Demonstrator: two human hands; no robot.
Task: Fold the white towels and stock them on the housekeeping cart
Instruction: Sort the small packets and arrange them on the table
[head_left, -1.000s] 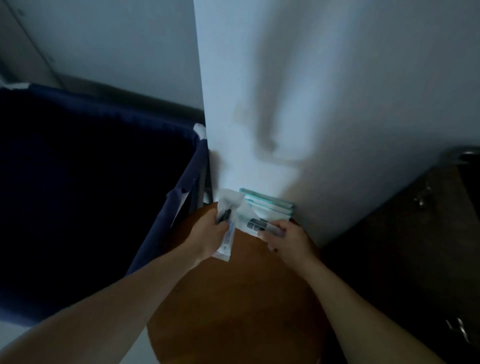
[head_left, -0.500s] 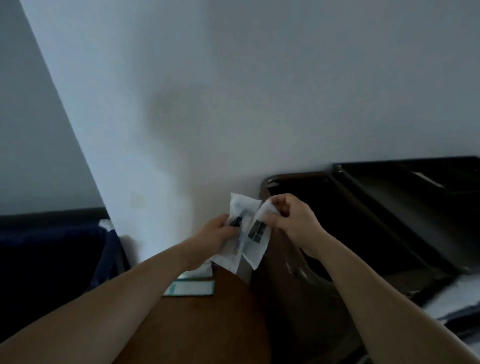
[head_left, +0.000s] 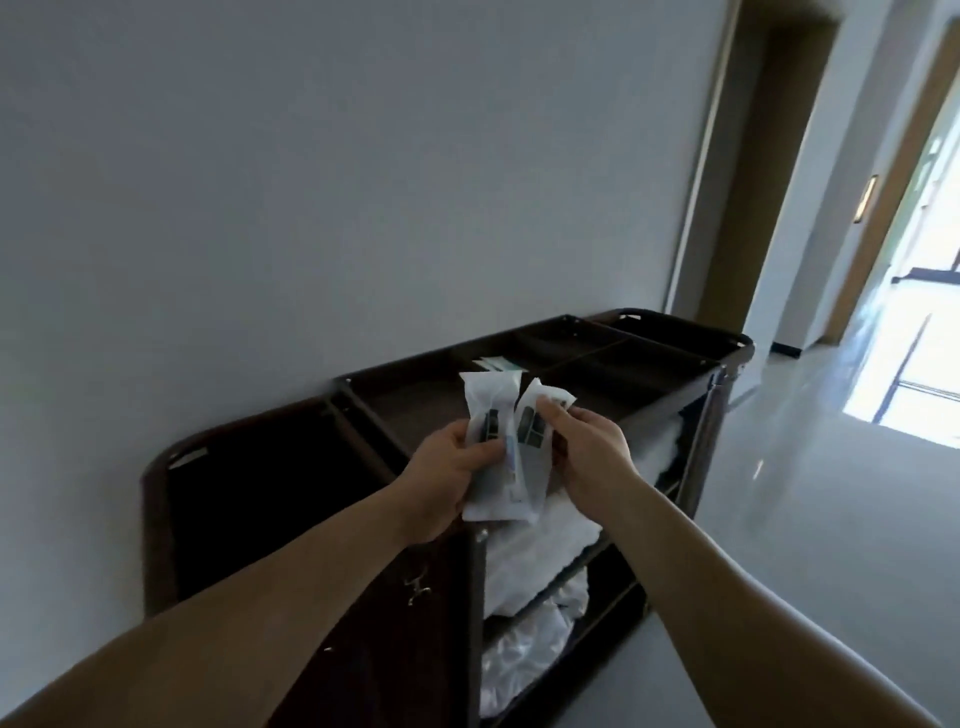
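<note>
The dark brown housekeeping cart (head_left: 727, 340) stands against the wall, its top tray split into several compartments. White towels (head_left: 540, 551) lie stacked on its open side shelves, and more white linen in plastic (head_left: 524, 654) lies on the shelf below. My left hand (head_left: 447, 478) grips a white sealed amenity packet (head_left: 488, 415) over the cart's top. My right hand (head_left: 587, 452) pinches a second white packet (head_left: 540, 441) right beside the first; the two packets touch.
A few teal-edged packets (head_left: 496, 364) lie in a middle tray compartment. The grey wall (head_left: 363, 182) runs close behind the cart. A glossy corridor floor (head_left: 831, 493) stretches to the right toward a bright doorway (head_left: 924, 312).
My view has swung right from the round wooden table and blue laundry bag to the cart. Both hands carried the packets from the table up over the cart's tray.
</note>
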